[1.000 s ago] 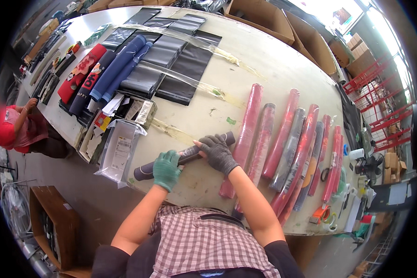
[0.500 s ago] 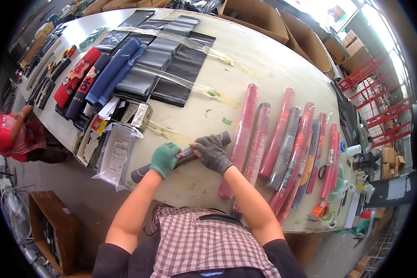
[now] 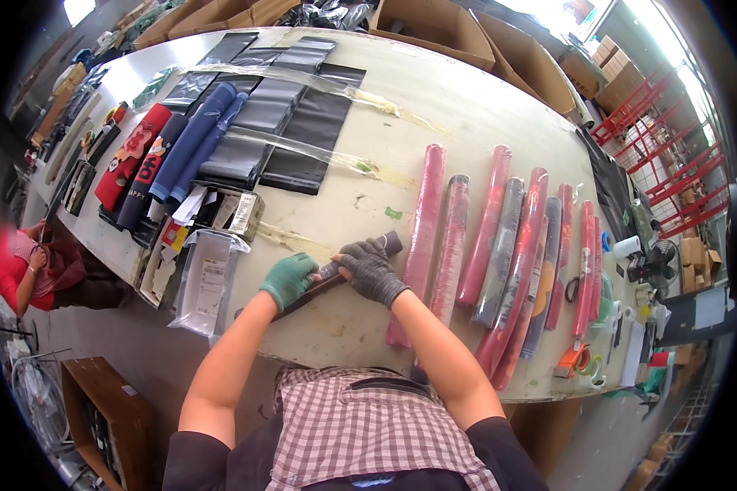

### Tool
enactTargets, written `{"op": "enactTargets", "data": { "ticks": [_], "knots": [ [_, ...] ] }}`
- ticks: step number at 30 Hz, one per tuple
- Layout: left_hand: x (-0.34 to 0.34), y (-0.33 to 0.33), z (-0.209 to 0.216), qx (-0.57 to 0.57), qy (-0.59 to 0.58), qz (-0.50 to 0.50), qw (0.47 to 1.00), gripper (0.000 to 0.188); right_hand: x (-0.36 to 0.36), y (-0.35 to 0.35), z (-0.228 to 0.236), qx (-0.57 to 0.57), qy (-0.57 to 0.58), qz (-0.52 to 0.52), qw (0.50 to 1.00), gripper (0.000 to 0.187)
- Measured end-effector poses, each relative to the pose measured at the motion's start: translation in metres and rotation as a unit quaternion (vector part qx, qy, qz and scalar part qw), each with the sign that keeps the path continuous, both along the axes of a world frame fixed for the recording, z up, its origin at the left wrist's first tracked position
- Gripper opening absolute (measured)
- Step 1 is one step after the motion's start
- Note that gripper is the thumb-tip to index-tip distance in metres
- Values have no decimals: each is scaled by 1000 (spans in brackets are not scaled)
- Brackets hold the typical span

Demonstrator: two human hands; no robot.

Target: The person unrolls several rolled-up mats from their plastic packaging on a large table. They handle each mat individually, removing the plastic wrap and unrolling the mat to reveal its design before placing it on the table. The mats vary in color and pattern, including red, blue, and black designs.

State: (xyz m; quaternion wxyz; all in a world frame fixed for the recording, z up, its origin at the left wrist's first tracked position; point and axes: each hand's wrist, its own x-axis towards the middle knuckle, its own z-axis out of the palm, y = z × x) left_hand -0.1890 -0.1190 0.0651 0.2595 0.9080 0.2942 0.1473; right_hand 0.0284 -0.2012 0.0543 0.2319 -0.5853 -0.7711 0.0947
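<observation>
Currently left hand, green glove point(image 3: 289, 282), and right hand, dark gray glove point(image 3: 371, 270), are both curled round a dark rolled mat point(image 3: 326, 286), thumbs near each other, mat slanting over the near part of the white table point(image 3: 466, 106), resting or slightly lifted, can't tell. Just right of it, plastic-wrapped red roll point(image 3: 417, 245) with more wrapped rolls beyond, then orange tape dispenser point(image 3: 572, 361); to the left, clear plastic-lined bin point(image 3: 209, 286). Farther out, blue rolls point(image 3: 200, 135), black plastic bags point(image 3: 311, 131), open cardboard box point(image 3: 434, 37) past the far edge, co-worker in red point(image 3: 16, 270) at far left.
</observation>
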Motion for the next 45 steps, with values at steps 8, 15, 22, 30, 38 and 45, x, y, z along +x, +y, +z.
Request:
{"op": "enactTargets", "data": {
  "ticks": [8,15,22,30,38,45],
  "knots": [
    [13,4,-22,-526,-209,312,763,14,-4,-27,15,57,116,-18,991,35],
    [20,-17,207,-559,-498,128,651,15,15,-50,85,191,262,-156,933,32],
    [-130,-35,325,-324,-791,-185,484,21,-16,-44,108,140,329,-57,932,27],
    [-454,-85,79,256,-387,629,624,35,-29,-76,69,95,275,7,957,16],
    [-312,-216,-116,-349,190,541,741,31,85,-213,91,16,169,-106,980,23],
    [-226,-181,-48,-265,461,-31,846,29,337,-330,53,205,-16,-553,808,15]
  ]
}}
